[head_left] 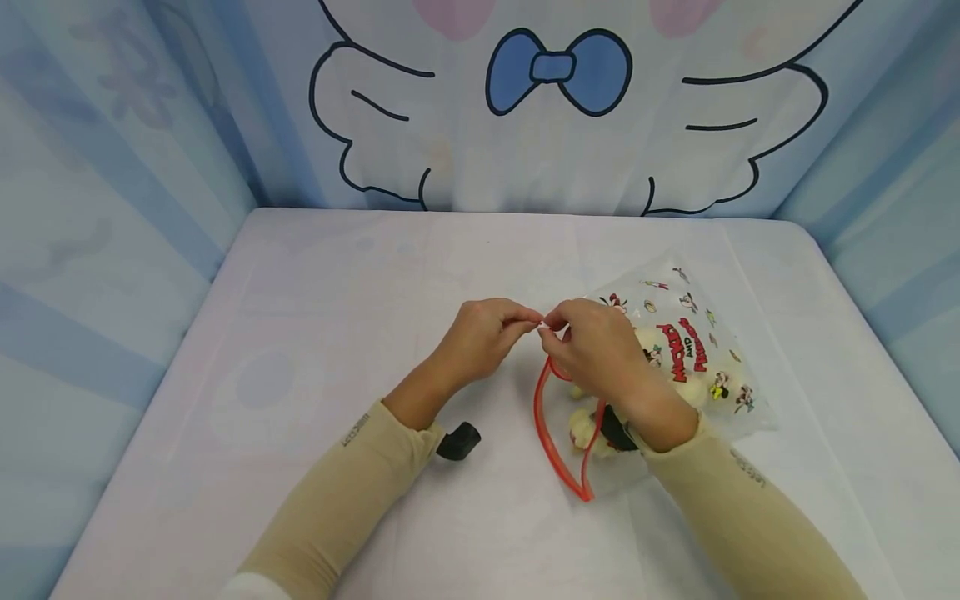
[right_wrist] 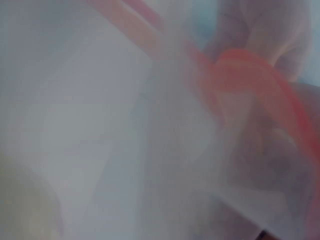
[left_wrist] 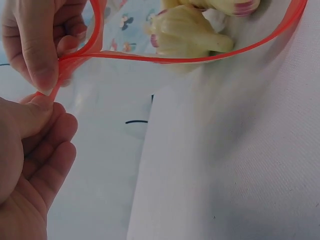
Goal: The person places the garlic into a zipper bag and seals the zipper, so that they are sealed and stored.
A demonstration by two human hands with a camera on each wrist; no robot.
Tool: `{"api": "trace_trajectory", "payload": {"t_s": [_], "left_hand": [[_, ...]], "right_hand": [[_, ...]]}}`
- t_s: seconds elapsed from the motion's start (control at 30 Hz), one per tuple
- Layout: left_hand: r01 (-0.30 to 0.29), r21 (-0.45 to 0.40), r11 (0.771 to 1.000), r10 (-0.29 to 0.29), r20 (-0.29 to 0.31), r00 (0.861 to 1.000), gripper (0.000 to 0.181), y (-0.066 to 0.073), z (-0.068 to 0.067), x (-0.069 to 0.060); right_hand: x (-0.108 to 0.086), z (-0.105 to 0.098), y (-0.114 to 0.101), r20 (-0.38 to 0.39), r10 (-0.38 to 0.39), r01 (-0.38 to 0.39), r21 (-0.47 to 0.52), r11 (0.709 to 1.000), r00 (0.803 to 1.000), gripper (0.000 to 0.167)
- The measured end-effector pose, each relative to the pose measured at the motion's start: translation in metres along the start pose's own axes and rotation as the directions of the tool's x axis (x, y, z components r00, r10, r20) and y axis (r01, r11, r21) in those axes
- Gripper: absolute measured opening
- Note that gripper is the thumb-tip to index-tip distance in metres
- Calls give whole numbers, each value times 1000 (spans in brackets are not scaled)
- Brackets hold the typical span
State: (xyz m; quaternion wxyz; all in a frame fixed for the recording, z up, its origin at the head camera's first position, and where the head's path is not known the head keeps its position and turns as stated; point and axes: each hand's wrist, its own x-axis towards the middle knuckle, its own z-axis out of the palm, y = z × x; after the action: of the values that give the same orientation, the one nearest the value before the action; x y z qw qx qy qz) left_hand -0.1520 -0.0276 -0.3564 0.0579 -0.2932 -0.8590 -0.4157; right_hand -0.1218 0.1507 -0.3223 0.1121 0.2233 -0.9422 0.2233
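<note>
A clear plastic zip bag with red lettering and small cartoon figures lies on the right half of the table. Its red-edged mouth gapes toward the left. Pale yellow, garlic-like bulbs with purplish ends are inside. With thumb and forefinger, my left hand pinches one end of the red edge. Close against it, my right hand pinches the same corner, and the fingertips of both hands nearly meet. The right wrist view is hazy, seen through plastic, with the red strip looping in front of fingers.
A white cloth covers the table. Behind it hangs a pale curtain with a blue bow drawing, and blue-white curtains flank both sides. A black device shows at the left wrist, another by the right.
</note>
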Motion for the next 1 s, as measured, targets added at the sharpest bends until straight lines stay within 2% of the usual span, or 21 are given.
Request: {"api": "trace_trajectory", "payload": {"t_s": [0.17, 0.4, 0.57, 0.67, 0.77, 0.87, 1.0], "left_hand": [[-11, 0, 1000, 11, -10, 1000, 14, -2, 0, 1], [5, -17, 1000, -6, -56, 998, 13, -10, -3, 2], [100, -41, 994, -102, -60, 993, 14, -18, -5, 4], [178, -53, 983, -181, -70, 981, 16, -22, -6, 5], [244, -64, 968, -250, -97, 963, 17, -28, -7, 5], [272, -72, 960, -279, -126, 952, 17, -33, -9, 5], [284, -80, 955, -293, -137, 946, 18, -36, -11, 4]], "right_hand": [[-1, 1, -2, -28, -14, 13, -43, 999, 1000, 8], [-3, -3, -5, 24, 36, -34, -79, 996, 999, 10], [-5, -5, -6, 56, 68, -62, -91, 994, 996, 9], [-8, -6, -4, 76, 97, -89, -98, 991, 992, 8], [-10, -7, -1, 94, 137, -127, -104, 986, 986, 7], [-12, -8, 4, 109, 166, -155, -100, 983, 980, 8], [-13, -9, 9, 112, 176, -165, -105, 981, 978, 10]]}}
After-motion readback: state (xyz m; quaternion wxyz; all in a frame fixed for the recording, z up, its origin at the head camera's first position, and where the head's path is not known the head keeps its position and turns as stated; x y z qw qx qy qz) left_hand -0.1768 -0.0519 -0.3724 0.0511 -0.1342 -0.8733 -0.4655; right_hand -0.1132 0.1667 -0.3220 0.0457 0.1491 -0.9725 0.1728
